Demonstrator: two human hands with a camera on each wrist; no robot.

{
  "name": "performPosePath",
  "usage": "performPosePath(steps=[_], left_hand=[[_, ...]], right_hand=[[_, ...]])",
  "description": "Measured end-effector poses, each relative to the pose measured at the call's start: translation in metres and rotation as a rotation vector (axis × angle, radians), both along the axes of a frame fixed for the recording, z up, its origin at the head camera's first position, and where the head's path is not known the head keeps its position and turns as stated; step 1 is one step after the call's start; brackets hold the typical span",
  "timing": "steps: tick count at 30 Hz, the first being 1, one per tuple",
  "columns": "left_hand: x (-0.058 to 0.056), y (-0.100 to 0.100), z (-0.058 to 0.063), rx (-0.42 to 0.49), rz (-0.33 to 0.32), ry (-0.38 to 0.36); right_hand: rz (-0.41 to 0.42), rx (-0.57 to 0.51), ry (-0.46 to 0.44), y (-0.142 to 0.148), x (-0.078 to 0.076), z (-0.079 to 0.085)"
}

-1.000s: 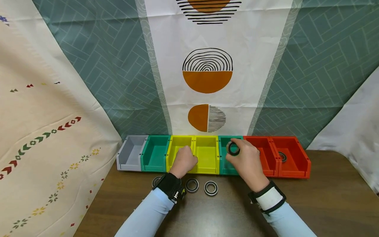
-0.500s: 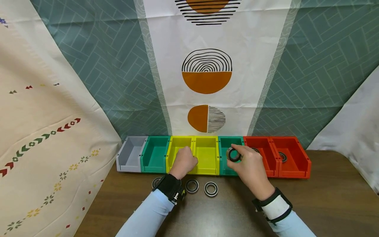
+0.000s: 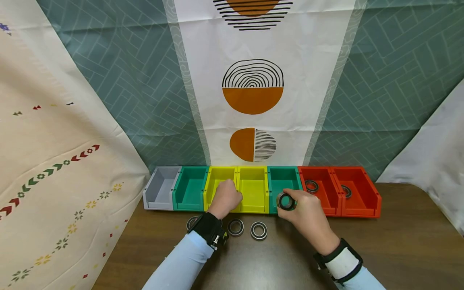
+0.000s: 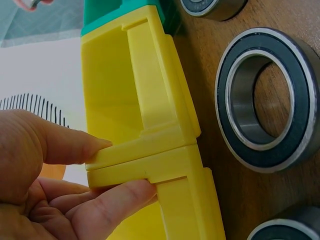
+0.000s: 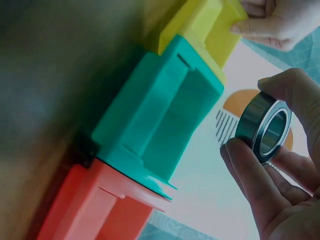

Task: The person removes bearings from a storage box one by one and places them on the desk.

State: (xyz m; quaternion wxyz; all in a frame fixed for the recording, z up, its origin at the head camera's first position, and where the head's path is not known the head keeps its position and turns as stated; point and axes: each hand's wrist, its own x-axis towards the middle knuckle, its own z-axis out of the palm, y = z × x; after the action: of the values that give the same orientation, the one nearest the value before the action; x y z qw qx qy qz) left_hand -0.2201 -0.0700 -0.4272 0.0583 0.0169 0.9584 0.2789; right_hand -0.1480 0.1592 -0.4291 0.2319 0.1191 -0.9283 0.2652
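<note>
My right hand (image 3: 308, 213) pinches a ball bearing (image 5: 252, 117), a metal ring with a dark seal, between thumb and fingers. It holds the bearing over the front of the right green bin (image 3: 284, 176). My left hand (image 3: 225, 199) grips the adjoining side walls of the left yellow bin (image 4: 112, 90) and the right yellow bin (image 3: 252, 193), thumb and fingers on opposite sides, as the left wrist view shows. On the table before the bins lie a bearing (image 3: 259, 231), a second bearing (image 4: 304, 92) and a third partly hidden by the left wrist.
Two red bins at the right each hold a bearing: the inner red bin (image 3: 324, 197) and the outer red bin (image 3: 362, 197). A grey bin (image 3: 163, 189) and another green bin (image 3: 190, 189) stand at the left end. Patterned cloth (image 3: 181, 100) hangs behind the row.
My right hand has come down toward the front of the right green bin with the bearing, uncovering the bearing in the inner red bin. My left hand stays in place.
</note>
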Motion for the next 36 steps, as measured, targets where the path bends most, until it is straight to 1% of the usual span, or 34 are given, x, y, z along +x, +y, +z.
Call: performPosePath(steps=[4, 8, 12, 16, 20, 24, 32, 36], left_hand=[[-0.003, 0.001, 0.0, -0.008, -0.012, 0.019], [-0.003, 0.001, -0.001, -0.012, -0.011, 0.015], [-0.002, 0.001, -0.001, -0.023, -0.005, 0.017], [-0.001, 0.0, -0.001, -0.028, -0.014, 0.027], [-0.001, 0.0, -0.001, -0.028, -0.024, 0.038], [-0.001, 0.0, -0.002, -0.034, -0.02, 0.036], [0.0, 0.0, 0.0, -0.017, 0.007, -0.019], [0.001, 0.001, 0.001, -0.009, 0.014, -0.028]], right_hand=[[0.015, 0.002, -0.038, -0.001, 0.005, -0.006], [0.026, -0.002, -0.087, -0.002, 0.011, -0.013], [0.041, 0.005, -0.154, -0.005, 0.015, -0.019], [0.049, 0.024, -0.228, -0.007, 0.018, -0.024], [0.06, 0.048, -0.286, -0.008, 0.018, -0.028], [0.075, 0.073, -0.329, -0.009, 0.017, -0.03], [0.096, 0.091, -0.462, -0.01, 0.015, -0.035], [0.114, 0.1, -0.487, -0.01, 0.014, -0.038]])
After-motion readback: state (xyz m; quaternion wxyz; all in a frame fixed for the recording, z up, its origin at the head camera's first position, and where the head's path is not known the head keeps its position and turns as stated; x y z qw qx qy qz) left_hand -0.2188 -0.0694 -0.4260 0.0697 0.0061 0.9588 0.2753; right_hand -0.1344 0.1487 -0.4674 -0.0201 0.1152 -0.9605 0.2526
